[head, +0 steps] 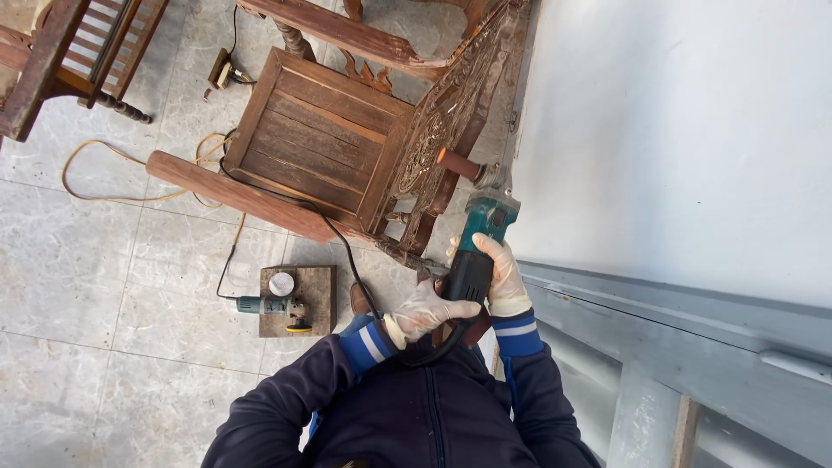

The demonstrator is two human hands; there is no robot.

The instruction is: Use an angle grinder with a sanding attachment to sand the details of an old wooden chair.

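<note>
Both my gloved hands grip a teal and black angle grinder (478,243). My left hand (426,309) wraps the rear of its body near the black cord. My right hand (501,270) holds the body further forward. The grinder's head with a brown side handle (459,163) rests against the carved back (438,130) of a wooden chair (316,139) lying tipped on the tiled floor.
A second angle grinder (270,305) lies on a small wooden board (319,290) on the floor tiles. Cords and a yellow cable (104,198) trail across the floor. More wooden furniture (69,43) stands at upper left. A white wall (693,130) and grey frame (676,321) are to the right.
</note>
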